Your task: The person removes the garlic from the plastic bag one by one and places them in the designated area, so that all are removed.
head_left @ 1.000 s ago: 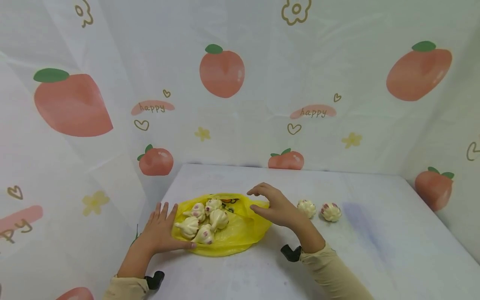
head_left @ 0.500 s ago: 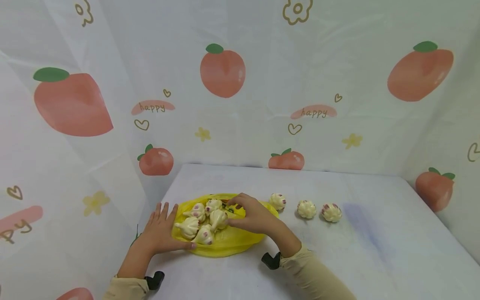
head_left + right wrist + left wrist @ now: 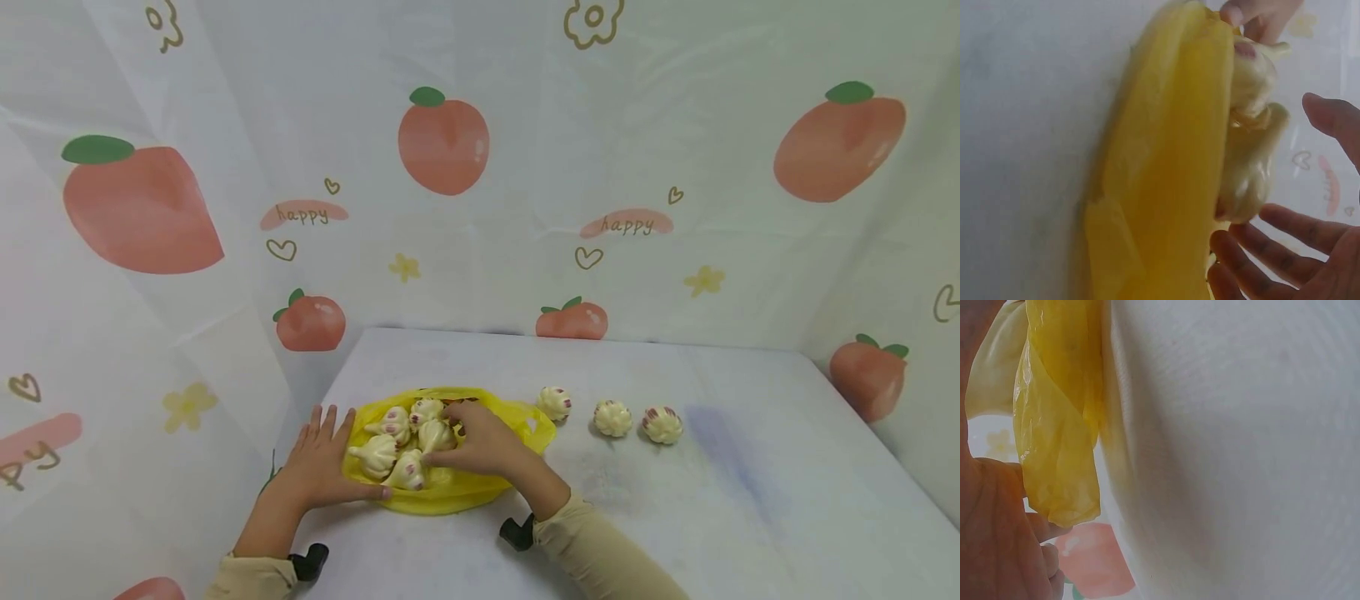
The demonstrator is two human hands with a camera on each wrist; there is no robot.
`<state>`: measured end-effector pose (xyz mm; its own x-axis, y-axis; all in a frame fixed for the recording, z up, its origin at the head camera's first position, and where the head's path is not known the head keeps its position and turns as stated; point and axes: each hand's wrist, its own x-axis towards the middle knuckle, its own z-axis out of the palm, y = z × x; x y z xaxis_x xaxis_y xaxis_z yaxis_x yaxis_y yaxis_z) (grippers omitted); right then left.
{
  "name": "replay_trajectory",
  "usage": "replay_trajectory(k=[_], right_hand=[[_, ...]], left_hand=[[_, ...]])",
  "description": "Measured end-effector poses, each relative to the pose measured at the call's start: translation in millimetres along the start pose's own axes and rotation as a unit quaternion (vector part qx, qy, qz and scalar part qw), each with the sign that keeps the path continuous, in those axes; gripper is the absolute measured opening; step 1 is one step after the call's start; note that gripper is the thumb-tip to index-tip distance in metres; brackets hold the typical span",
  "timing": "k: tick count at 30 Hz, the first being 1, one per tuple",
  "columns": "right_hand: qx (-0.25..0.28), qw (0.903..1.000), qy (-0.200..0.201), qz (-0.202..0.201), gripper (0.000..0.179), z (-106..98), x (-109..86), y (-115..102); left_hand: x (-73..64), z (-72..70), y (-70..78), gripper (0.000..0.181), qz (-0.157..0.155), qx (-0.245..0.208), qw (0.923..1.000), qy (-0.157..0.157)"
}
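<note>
A yellow plastic bag (image 3: 442, 502) lies with its mouth spread, holding several white garlic bulbs with purple marks. At its left edge my left hand (image 3: 318, 467) rests with fingers spread, its thumb along the near rim; in the left wrist view the bag's yellow side (image 3: 1060, 450) hangs beside that hand. My right hand (image 3: 483, 446) reaches over the bag's right part, around the rightmost garlic bulb (image 3: 433, 435). In the right wrist view, my right fingertips (image 3: 1244, 234) are right at the lower end of that bulb (image 3: 1247, 181), while the thumb (image 3: 1319, 109) stands apart from it.
Three garlic bulbs sit in a row on the white table to the right: one (image 3: 554, 403) close by the bag, another (image 3: 612, 418) farther right, and the last (image 3: 662, 425) beyond it. A fruit-printed cloth (image 3: 510, 258) hangs behind and at the sides.
My right hand has moved left from the bag's right edge to the bulbs inside, uncovering a bulb on the table beside the bag. The left hand has stayed put.
</note>
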<state>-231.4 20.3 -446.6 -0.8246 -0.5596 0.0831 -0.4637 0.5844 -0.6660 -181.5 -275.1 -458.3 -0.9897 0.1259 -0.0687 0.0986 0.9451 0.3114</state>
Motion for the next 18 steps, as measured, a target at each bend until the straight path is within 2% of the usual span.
replay_trajectory(k=[7,18], right_hand=[[-0.019,0.9998,-0.001,0.009,0.072,7.6,5.0,0.9],[-0.016,0.9998,-0.006,0.013,0.076,10.0,7.9,1.2]], left_hand=[[-0.9,-0.7,0.2,0.151,-0.002,-0.002,1.0000,-0.002],[0.9,2.4,-2.7,0.153,-0.006,-0.007,0.9999,-0.008]])
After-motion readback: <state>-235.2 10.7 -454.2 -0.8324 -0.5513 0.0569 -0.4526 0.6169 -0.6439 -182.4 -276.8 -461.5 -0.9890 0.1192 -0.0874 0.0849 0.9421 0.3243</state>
